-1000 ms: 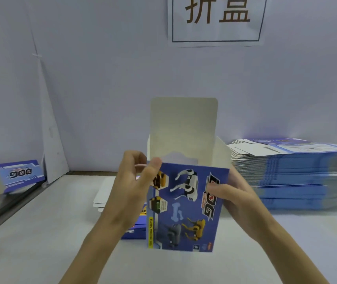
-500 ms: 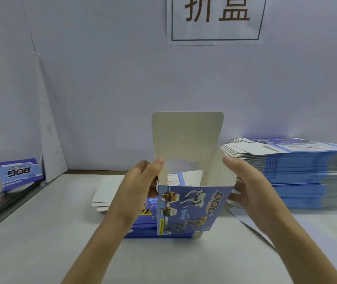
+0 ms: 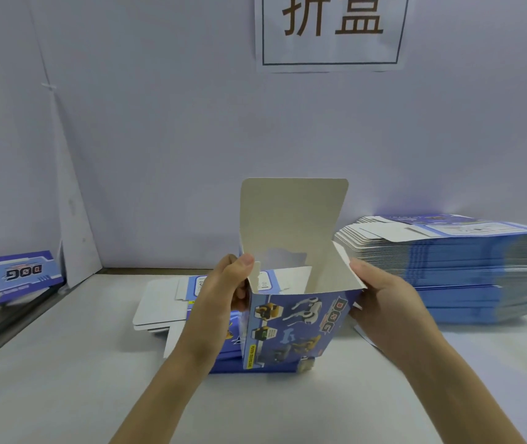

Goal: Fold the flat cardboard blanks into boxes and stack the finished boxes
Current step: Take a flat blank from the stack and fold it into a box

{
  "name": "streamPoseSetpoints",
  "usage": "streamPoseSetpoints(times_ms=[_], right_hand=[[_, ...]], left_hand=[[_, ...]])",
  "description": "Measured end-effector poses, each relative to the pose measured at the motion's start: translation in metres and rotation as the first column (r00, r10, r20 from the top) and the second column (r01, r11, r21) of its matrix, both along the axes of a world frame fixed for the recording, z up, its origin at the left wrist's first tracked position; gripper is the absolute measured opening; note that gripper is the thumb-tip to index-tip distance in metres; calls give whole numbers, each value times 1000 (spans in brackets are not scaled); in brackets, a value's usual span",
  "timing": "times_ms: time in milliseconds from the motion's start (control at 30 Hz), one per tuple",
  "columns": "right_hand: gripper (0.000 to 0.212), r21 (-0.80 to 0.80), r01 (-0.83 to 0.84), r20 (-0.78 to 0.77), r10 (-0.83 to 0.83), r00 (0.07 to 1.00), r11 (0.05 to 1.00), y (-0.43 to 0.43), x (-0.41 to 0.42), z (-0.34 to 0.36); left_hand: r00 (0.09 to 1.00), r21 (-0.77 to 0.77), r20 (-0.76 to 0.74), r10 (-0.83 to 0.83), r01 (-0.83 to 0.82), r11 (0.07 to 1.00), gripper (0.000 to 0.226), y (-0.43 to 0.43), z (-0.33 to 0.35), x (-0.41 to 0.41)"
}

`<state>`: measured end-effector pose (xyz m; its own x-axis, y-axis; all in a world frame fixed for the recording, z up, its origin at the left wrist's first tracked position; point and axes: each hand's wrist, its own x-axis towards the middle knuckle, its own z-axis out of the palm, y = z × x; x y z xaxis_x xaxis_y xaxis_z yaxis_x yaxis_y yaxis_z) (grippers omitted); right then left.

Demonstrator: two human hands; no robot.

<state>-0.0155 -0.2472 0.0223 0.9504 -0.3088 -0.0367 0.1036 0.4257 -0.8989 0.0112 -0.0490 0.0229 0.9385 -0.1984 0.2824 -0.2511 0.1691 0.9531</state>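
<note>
A blue printed box [image 3: 291, 328] with robot-dog pictures stands upright on the white table [image 3: 63, 395], its top open and its grey lid flap [image 3: 292, 216] sticking straight up. My left hand [image 3: 223, 293] holds the box's upper left corner, thumb at the small left side flap. My right hand [image 3: 384, 302] holds the upper right side, thumb on the right side flap [image 3: 340, 270]. A few flat blanks [image 3: 163, 306] lie behind the box. A tall stack of flat blanks [image 3: 467, 270] sits at the right.
A finished blue box [image 3: 22, 274] lies on its side at the far left by a wall panel. A paper sign [image 3: 331, 30] hangs on the back wall. A dark ledge [image 3: 6, 325] runs along the table's left edge.
The box came down from in front of me and now stands on the table. My right thumb moved from the box's front face up to the right side flap.
</note>
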Motion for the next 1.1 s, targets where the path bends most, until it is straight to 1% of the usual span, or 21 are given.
streamPoseSetpoints(times_ms=[33,67,100,133,167,200,233,267,333,433,467,500,567,600,633,667,733,800,900,967,1100], right_hand=[[20,-123,58,37,-53,998,991,2,-1,0],[21,-273,154,104,-130,986,950,4,-3,0],[23,-415,269,194,-204,960,869,6,-4,0],[23,-520,357,280,-240,930,776,9,-6,-1],[20,-600,394,330,-233,915,696,14,-7,-1],[18,-676,399,342,-217,915,619,20,-10,-1],[22,-750,401,337,-216,916,526,24,-11,-3],[26,-803,413,338,-242,909,429,28,-10,-6],[28,-841,477,391,-325,861,253,34,-13,-8],[26,-792,608,580,-386,717,-61,42,-19,-5],[29,-773,624,614,-376,695,-109,43,-20,-4],[33,-781,619,602,-366,709,-87,45,-21,-3],[43,-851,521,462,-382,800,62,46,-21,1],[49,-884,455,382,-399,834,105,44,-22,2],[50,-904,413,340,-405,849,108,41,-22,3],[44,-916,384,311,-398,863,117,37,-22,4],[29,-917,347,259,-364,895,199,32,-22,7],[23,-894,336,236,-324,916,298,28,-22,8],[32,-786,388,239,-343,908,480,25,-19,6],[31,-744,396,230,-350,908,538,21,-17,1],[33,-681,368,216,-307,927,633,19,-11,-1]], left_hand=[[1000,7,7,-6,6,1000,77,-2,0,-1],[1000,16,16,-8,8,1000,78,-3,0,-3],[1000,22,25,-6,6,1000,76,-5,-1,-4],[1000,21,30,2,-3,1000,73,-6,-1,-4],[999,21,30,16,-17,1000,71,-6,0,-4],[999,20,28,26,-26,999,75,-5,1,-3],[999,20,25,27,-28,999,80,-4,2,-3],[1000,24,21,21,-22,999,84,-2,3,-2],[1000,47,14,4,-5,999,85,0,3,-1],[999,81,39,3,-6,997,78,1,4,0],[999,89,50,5,-10,996,78,1,4,0],[998,101,55,5,-10,995,79,2,4,0],[998,129,65,-8,-1,992,81,4,4,1],[998,136,66,-11,2,991,79,4,4,1],[998,137,63,-8,-1,991,74,5,4,2],[998,129,63,0,-8,992,71,5,3,3],[998,115,62,8,-15,993,67,3,1,4],[999,88,51,4,-9,996,66,-1,0,4],[999,48,41,32,-34,998,61,-2,1,2],[998,32,43,44,-45,998,54,-1,1,1],[997,37,54,46,-48,998,64,-1,-1,2]])
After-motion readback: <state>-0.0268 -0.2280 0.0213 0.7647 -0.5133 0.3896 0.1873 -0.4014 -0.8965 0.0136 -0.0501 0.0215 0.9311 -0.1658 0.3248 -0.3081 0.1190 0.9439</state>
